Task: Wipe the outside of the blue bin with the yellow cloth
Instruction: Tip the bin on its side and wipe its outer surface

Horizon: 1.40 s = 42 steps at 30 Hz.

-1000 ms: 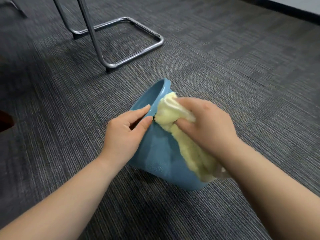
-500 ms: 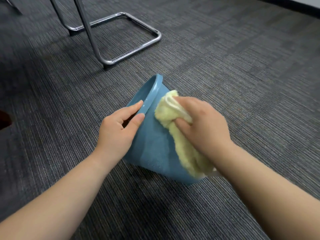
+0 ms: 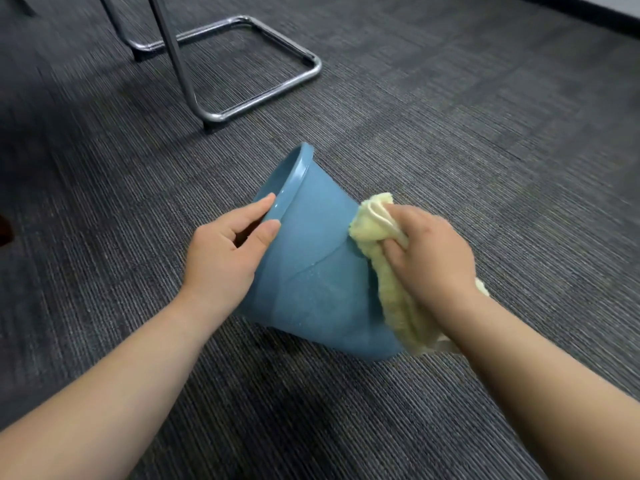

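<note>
**Blue bin tilted on the carpet, cloth pressed to its side**

Blue plastic is filling the middle of our view: we are holding the blue bin [image 3: 311,282] tipped over on the grey striped carpet [image 3: 467,140], its open mouth pointing up and away to the left and its base edge resting on the floor near us. Our left hand [image 3: 225,258] is gripping the rim, with the thumb lying on the outer wall and the fingers [image 3: 258,207] curling over the lip into the opening, so they are closed around that edge. Our right hand [image 3: 433,258] is clutching the yellow cloth [image 3: 391,296], its fingers folded tightly over a bunched part of it, and is pressing it against the bin's right outer wall. The rest of the cloth is hanging down along that wall toward the base, where it is reaching the carpet. Beyond the bin, well apart from it, a chrome chair frame [image 3: 270,95] is standing on the carpet.
</note>
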Each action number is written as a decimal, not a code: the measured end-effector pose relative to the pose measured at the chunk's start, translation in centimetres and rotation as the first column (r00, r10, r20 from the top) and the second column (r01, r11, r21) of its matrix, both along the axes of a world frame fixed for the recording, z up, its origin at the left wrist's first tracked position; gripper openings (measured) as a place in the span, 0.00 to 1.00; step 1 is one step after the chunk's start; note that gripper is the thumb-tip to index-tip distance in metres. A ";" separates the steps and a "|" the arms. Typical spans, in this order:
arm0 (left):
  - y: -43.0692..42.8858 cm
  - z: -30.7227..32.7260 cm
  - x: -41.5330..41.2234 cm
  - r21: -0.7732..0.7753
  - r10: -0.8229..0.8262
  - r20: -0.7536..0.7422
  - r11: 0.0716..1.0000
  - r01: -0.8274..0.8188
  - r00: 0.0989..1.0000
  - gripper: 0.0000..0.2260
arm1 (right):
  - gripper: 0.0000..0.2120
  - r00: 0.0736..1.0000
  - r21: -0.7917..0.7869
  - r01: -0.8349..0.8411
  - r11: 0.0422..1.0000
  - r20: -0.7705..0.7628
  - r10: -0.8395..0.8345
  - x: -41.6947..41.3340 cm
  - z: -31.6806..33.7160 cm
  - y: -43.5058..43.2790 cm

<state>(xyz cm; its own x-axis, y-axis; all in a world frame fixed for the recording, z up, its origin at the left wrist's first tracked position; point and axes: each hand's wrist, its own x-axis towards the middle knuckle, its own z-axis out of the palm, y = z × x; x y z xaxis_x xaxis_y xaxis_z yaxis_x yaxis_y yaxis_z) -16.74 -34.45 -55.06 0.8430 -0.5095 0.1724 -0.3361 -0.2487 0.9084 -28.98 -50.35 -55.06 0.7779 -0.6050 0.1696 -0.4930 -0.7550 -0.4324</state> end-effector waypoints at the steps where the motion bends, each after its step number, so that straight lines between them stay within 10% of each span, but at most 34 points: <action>1: 0.0 0.0 -0.1 0.002 -0.007 -0.001 1.000 0.007 1.000 0.15 | 0.12 1.000 -0.022 0.020 1.000 -0.004 -0.020 -0.2 -0.2 -0.1; 8: 0.4 -0.3 0.9 -0.014 0.084 -0.040 0.996 -0.084 0.996 0.15 | 0.19 0.949 -0.118 -0.293 0.949 0.086 0.304 -0.5 -0.5 4.5; 15: 0.9 -0.6 1.2 -0.029 0.085 -0.080 0.996 -0.088 0.993 0.13 | 0.16 0.996 -0.060 -0.043 0.997 -0.079 0.038 -1.6 -2.2 0.4; 22: 1.0 -0.7 1.7 -0.019 0.122 -0.093 0.992 -0.125 0.988 0.13 | 0.24 0.934 -0.119 -0.356 0.927 -0.013 0.357 -2.1 -1.8 4.1; 28: 1.4 -1.1 2.0 -0.036 0.141 -0.127 0.989 -0.146 0.982 0.13 | 0.17 0.993 0.009 -0.008 1.000 -0.114 0.009 -2.8 -3.0 -0.1; 35: 1.5 -1.4 2.7 -0.034 0.165 -0.136 0.985 -0.171 0.977 0.12 | 0.22 0.943 -0.093 -0.331 0.939 -0.070 0.325 -2.2 -2.8 3.3; 42: 1.9 -1.6 2.6 -0.061 0.146 -0.195 0.985 -0.161 0.970 0.11 | 0.17 0.998 0.026 -0.038 0.999 -0.039 0.039 -3.9 -4.9 -0.4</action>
<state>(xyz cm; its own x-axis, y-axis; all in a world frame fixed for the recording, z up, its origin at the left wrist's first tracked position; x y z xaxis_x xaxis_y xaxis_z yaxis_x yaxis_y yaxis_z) -14.10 -32.51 -56.68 0.9311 -0.3631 0.0359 -0.1201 -0.2120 0.9699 -32.93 -50.74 -59.93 0.8066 -0.5781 0.1231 -0.4807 -0.7628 -0.4325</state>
